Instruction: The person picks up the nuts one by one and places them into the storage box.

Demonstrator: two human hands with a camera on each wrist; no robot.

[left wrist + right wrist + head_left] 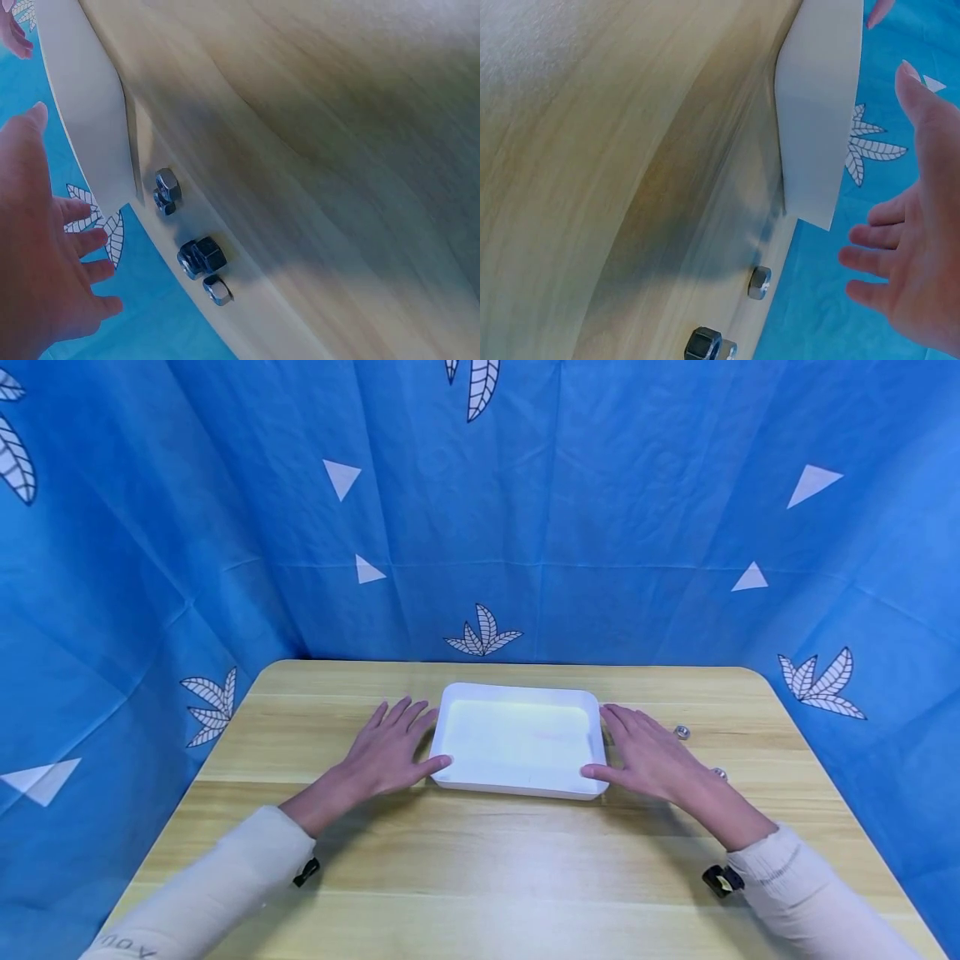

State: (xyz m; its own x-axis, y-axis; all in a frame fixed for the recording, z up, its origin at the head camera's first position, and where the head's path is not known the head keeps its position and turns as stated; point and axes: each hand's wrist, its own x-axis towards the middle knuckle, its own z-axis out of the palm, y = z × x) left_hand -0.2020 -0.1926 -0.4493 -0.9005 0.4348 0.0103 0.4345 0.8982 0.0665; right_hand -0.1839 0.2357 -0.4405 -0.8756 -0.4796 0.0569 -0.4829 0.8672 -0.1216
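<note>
An upright white rectangular tray (pixel 517 789) stands on the table between the two hands; nothing shows inside it. My left hand (pixel 390 752) is at its left side, fingers spread and thumb out over the near left corner. On the opposite side my right hand (pixel 648 756) mirrors it, fingers extended, thumb over the right rim. Whether either hand touches the tray cannot be made out. In the left wrist view, metal nuts (pixel 217 289) and a dark nut (pixel 210 253) lie beside the tray, hidden in the head view. Another silver nut (pixel 759 283) lies near the right hand.
The light wooden table (pixel 495 877) has rounded far corners. A blue patterned cloth (pixel 600 510) hangs behind it and at both sides. A dark nut (pixel 703 345) lies farther along the right side. Each sleeve has a small black device (pixel 723 881) at its cuff.
</note>
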